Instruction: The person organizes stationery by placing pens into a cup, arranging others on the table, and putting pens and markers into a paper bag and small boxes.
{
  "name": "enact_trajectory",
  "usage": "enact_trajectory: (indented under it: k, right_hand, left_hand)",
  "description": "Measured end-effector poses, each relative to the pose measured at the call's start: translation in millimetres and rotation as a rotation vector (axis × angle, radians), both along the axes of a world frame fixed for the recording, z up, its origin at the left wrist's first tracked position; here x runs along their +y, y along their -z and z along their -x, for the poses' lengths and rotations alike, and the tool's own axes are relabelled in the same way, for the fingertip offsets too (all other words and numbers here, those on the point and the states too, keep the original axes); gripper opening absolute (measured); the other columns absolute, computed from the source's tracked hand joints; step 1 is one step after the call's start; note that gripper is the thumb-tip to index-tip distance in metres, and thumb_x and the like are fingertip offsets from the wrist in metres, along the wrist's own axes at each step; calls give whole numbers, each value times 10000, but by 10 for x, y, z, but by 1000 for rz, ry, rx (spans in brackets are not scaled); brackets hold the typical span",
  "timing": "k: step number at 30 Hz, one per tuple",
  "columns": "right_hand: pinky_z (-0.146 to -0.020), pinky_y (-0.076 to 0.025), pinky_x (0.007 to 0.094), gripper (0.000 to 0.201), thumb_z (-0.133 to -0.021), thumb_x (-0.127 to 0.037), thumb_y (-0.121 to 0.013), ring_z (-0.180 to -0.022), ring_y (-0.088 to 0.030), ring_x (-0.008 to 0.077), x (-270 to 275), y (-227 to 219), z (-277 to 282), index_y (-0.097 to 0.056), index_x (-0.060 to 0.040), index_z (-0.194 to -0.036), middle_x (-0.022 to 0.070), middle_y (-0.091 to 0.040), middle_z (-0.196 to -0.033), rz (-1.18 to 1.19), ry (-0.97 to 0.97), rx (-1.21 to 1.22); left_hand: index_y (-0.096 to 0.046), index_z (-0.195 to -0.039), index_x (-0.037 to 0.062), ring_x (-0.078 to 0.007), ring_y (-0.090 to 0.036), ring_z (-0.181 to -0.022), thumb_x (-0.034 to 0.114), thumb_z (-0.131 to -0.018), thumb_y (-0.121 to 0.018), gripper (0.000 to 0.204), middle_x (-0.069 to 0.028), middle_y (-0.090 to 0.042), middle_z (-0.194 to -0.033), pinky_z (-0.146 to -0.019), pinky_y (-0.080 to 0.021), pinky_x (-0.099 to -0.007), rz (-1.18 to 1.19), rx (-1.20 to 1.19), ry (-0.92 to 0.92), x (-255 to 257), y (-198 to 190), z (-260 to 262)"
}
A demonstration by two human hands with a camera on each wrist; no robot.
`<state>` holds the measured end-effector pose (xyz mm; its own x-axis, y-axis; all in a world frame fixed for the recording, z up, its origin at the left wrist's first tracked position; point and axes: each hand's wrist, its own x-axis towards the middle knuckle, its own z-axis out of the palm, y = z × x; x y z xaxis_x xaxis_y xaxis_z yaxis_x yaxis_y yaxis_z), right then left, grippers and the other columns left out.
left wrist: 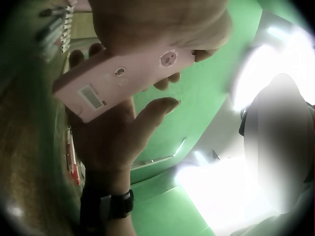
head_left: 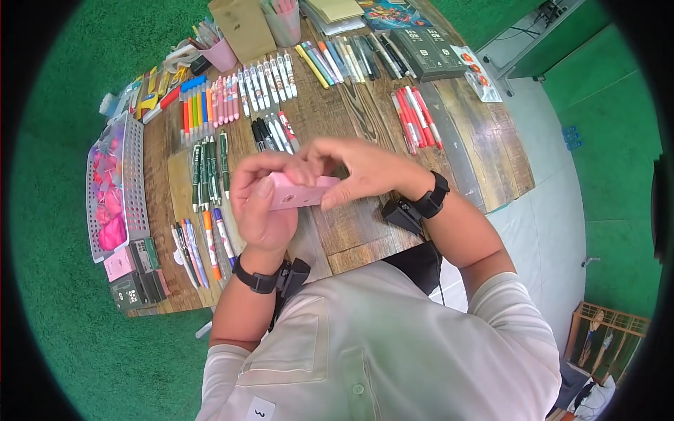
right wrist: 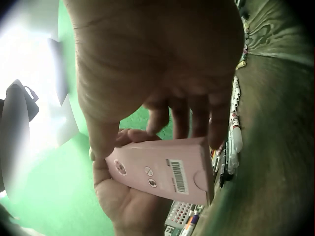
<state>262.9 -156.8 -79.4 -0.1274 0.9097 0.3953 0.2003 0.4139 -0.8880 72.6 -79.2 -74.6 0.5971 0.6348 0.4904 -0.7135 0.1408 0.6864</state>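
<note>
A slim pink box (head_left: 298, 195) is held over the table's near part, with a barcode and round animal stickers or prints on one face. My left hand (head_left: 261, 203) grips it, thumb on the near side and fingers over the top. My right hand (head_left: 368, 165) arches around its right end, thumb and fingers spread apart. In the left wrist view, the right hand's fingers pass behind the box (left wrist: 123, 81) while its thumb stands clear. The right wrist view shows a tab notch at one end of the box (right wrist: 162, 169), with the left fingers beneath.
Rows of pens cover the wooden table (head_left: 351, 238): white pens (head_left: 267, 84), red pens (head_left: 418, 119), dark green pens (head_left: 207, 168). A grey basket (head_left: 133, 182) with pink items stands left, small boxes (head_left: 133, 274) near it. Black boxes (head_left: 427, 55) and a pink cup (head_left: 220, 55) sit farther back.
</note>
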Motion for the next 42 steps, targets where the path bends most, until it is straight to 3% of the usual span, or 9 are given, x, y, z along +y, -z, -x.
enact_trajectory:
  k: [2,7,10,12,14,16,20,27,42]
  right_hand:
    - [-771,-488,321,479,-832,-387,-871,-893,-577,149,-66,-36,10,-593,-55,-1036,40,-628,-953,337,-196,86]
    - [-753,-478,322,507,-810,-382,-888,-859,-565,139,-101,-141,48,-599,-30,-1033,42,-631,-944,404,-325,120]
    - [-731,-480,334,514,-762,-371,-911,-826,-572,159,-81,-140,21,-582,-40,-978,50,-625,-921,372,-254,-35]
    - [-706,-477,341,532,-712,-363,-928,-796,-578,175,-67,-223,-15,-552,-52,-925,60,-617,-894,242,-107,-171]
    - [-715,-476,354,540,-673,-336,-928,-807,-588,218,-59,-261,-57,-525,-57,-901,74,-599,-891,246,-48,-205]
    - [-728,-477,375,540,-636,-312,-922,-835,-593,278,-40,-271,-101,-525,-58,-899,95,-575,-893,35,201,-431]
    - [-745,-489,412,493,-638,-259,-911,-892,-610,339,-49,-284,-113,-542,-70,-904,107,-577,-955,35,386,-481]
    - [-734,-504,422,493,-655,-266,-910,-908,-623,337,-45,-286,-59,-550,-85,-940,94,-576,-982,-77,485,-513]
    - [-688,-508,395,452,-697,-279,-878,-846,-646,304,-84,-263,-4,-548,-89,-941,76,-621,-964,-6,555,-532]
  left_hand:
    - [-580,-1126,13,-265,-637,-835,208,-1005,-544,233,-167,-644,-903,-809,-536,-422,8,-35,10,-3,-64,14]
    - [-570,-1086,37,-291,-614,-786,182,-981,-527,185,-164,-615,-850,-817,-528,-466,66,-113,116,10,-118,58]
    - [-581,-1083,32,-310,-638,-855,149,-947,-524,189,-166,-636,-932,-908,-518,-490,54,-67,68,86,-93,70]
    - [-593,-1088,1,-346,-659,-1002,131,-931,-517,218,-210,-654,-1062,-986,-503,-508,-119,67,-289,128,-49,67]
    - [-597,-1107,-8,-349,-634,-1085,132,-931,-515,239,-221,-634,-1144,-1026,-481,-503,-124,98,-352,123,-48,63]
    - [-605,-1144,-26,-356,-583,-1250,132,-931,-510,282,-245,-594,-1308,-1105,-435,-492,-136,154,-462,104,-50,31]
    - [-508,-1391,-33,-306,-498,-1370,116,-950,-513,465,-207,-536,-1441,-1185,-345,-462,-142,341,-496,30,-99,-46]
    - [-402,-1535,-5,-222,-574,-1306,115,-1070,-540,499,-152,-525,-1496,-1035,-521,-384,28,383,-277,-18,-55,-90]
    - [-340,-1553,-9,-205,-642,-1214,78,-1048,-566,560,-174,-616,-1402,-952,-559,-347,76,477,-231,-65,-26,-155]
